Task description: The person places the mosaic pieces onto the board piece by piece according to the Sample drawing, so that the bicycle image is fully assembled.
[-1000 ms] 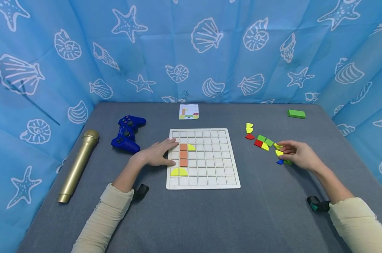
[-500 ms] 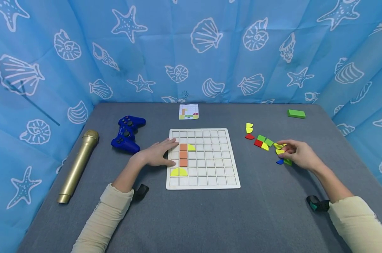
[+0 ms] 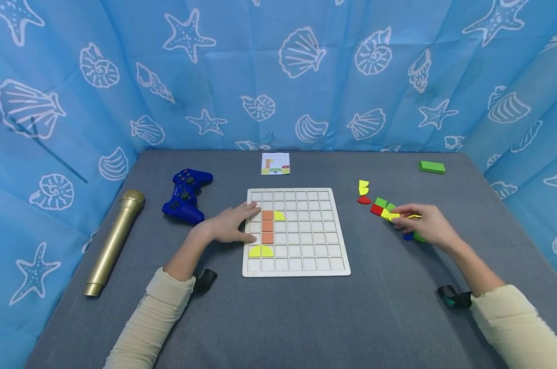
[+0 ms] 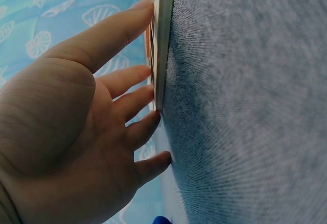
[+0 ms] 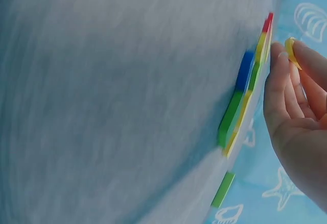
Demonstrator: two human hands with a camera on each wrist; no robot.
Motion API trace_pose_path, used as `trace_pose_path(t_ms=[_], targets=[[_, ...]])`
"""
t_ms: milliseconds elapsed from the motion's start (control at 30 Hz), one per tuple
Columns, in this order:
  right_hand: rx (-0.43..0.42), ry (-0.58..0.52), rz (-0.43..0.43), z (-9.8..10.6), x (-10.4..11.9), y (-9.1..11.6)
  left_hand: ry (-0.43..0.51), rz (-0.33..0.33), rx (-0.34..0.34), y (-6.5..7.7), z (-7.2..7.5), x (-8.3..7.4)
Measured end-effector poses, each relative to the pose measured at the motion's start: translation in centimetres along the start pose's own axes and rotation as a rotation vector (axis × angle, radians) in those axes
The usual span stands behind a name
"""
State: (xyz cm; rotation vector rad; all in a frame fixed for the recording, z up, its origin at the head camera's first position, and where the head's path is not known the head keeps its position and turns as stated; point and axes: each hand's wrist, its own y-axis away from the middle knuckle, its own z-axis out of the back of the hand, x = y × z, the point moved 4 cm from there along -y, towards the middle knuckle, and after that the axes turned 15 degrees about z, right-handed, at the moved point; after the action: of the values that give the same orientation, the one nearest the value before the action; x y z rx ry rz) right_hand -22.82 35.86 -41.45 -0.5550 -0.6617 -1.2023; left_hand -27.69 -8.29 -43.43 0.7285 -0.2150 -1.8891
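The left hand (image 3: 225, 225) rests on the left edge of a white grid board (image 3: 301, 237), its fingers spread and its thumb on the rim in the left wrist view. Three orange square tiles (image 3: 268, 226) stand in a column on the board. A yellow tile (image 3: 279, 216) lies beside the top one, and two yellow rounded tiles (image 3: 261, 251) sit below. To the right of the board, the right hand (image 3: 428, 225) pinches a yellow quarter-round tile (image 5: 292, 54) between thumb and fingers, above the table. Under and around it lie loose tiles, among them a red square (image 3: 376, 209) and a blue one (image 3: 408, 237).
A printed pattern card (image 3: 275, 164) lies behind the board. On the left are a blue game controller (image 3: 186, 197) and a gold microphone (image 3: 117, 243). A green block (image 3: 432, 167) lies at the back right. Two yellow tiles (image 3: 363, 187) and a red rounded tile (image 3: 364, 200) lie right of the board.
The right hand has picked up a yellow quarter-round tile from the loose pile and moved it left, over the neighbouring tiles. The left hand and the board stay still.
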Motion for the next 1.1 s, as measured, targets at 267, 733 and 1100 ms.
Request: trace_pose_path(t_ms=[267,733,1100], targets=[[0.038,-0.141,-0.047,-1.8,1.2,-0.7,0.003,-0.003,0.000,-0.1,-0.2,0.1],[0.149,-0.396,-0.081,-6.2,4.9,-1.6,-0.002,-0.002,-0.010,0.0,-0.2,0.1],[0.265,-0.461,0.010,-10.3,7.9,-2.5,0.002,-0.011,-0.011,0.1,0.0,0.0]])
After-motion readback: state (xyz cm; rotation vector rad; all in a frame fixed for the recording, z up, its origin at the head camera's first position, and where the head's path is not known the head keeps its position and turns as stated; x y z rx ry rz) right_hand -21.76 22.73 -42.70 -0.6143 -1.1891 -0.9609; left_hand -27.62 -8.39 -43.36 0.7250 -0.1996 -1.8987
